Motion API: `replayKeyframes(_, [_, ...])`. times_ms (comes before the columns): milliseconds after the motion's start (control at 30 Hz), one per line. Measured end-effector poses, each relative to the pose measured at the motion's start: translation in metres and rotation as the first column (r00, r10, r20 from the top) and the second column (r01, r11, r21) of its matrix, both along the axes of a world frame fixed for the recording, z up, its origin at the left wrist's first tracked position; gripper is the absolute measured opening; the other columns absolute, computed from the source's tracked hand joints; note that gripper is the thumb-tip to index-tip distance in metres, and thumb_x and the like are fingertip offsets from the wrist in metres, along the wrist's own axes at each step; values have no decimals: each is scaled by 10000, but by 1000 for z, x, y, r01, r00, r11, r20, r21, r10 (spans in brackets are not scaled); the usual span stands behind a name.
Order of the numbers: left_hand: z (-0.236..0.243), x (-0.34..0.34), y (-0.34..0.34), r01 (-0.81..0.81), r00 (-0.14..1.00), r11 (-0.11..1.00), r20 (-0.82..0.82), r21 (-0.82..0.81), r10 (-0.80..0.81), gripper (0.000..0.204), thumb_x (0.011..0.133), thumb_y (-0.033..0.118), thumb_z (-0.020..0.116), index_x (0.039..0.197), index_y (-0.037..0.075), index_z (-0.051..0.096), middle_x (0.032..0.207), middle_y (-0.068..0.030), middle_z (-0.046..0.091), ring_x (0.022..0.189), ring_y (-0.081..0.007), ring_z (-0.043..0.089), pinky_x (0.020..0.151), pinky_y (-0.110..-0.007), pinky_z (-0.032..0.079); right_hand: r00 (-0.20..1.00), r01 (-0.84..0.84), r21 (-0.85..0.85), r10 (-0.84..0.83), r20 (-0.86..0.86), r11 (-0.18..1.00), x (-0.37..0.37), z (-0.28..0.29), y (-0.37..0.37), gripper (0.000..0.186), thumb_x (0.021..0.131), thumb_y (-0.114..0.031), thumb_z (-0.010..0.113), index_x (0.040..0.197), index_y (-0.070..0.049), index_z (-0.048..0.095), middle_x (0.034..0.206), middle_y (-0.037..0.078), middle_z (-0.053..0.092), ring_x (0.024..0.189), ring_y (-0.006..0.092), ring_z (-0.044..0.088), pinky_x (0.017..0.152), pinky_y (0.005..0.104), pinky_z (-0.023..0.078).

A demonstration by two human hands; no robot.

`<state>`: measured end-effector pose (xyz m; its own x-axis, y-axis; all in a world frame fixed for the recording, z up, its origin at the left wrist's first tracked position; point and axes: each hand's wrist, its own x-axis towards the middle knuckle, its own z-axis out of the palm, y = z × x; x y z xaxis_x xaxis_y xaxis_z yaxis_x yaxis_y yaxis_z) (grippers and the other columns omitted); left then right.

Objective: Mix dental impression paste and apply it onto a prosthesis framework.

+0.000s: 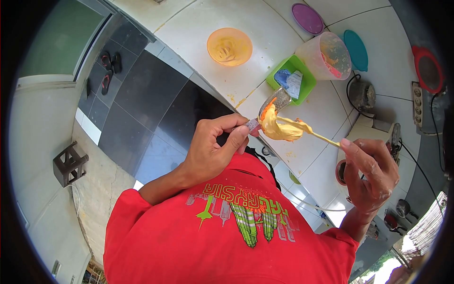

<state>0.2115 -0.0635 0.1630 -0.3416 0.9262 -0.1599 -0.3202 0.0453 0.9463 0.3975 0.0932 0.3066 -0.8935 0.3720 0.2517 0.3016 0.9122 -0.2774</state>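
Observation:
My left hand (215, 146) grips the handle of a metal utensil (283, 95), whose head has orange and yellow smears. A thick mass of yellow, creamy paste (279, 128) hangs on it. My right hand (371, 173) pinches a thin stick (326, 139) coated in the same paste, its far end in that mass. Behind them sit a green square container (305, 90) with a blue-and-white packet (293, 80), a translucent bucket (330, 60) with smeared residue, and an orange bowl (230, 46) with yellow paste inside.
The tiled counter (182, 26) holds purple (307, 18) and teal (355, 49) lids, a metal appliance (362, 97), a power strip (417, 104) with cords and a red-rimmed item (427, 68). To the left are a dark stool (68, 165), sandals (106, 80) and a door (52, 42).

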Motion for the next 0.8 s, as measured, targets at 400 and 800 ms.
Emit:
replayKeyframes(400, [3, -2, 4, 14, 1000, 1000, -7, -16, -14, 196, 941, 76, 501, 910, -54, 644, 600, -23, 532, 572, -52, 475, 538, -223, 394, 998, 63, -12, -63, 4, 998, -7, -6, 2, 529, 545, 109, 684, 996, -163, 742, 696, 41, 599, 554, 145, 574, 472, 252, 428])
replayKeyframes(800, [2, -2, 7, 2, 1000, 1000, -4, -13, -2, 199, 938, 72, 502, 919, -62, 648, 608, -37, 556, 565, -54, 481, 527, -227, 399, 999, 39, 14, -38, -32, 999, -12, -9, 9, 528, 543, 137, 676, 986, -143, 737, 711, 43, 596, 546, 146, 568, 465, 255, 425])
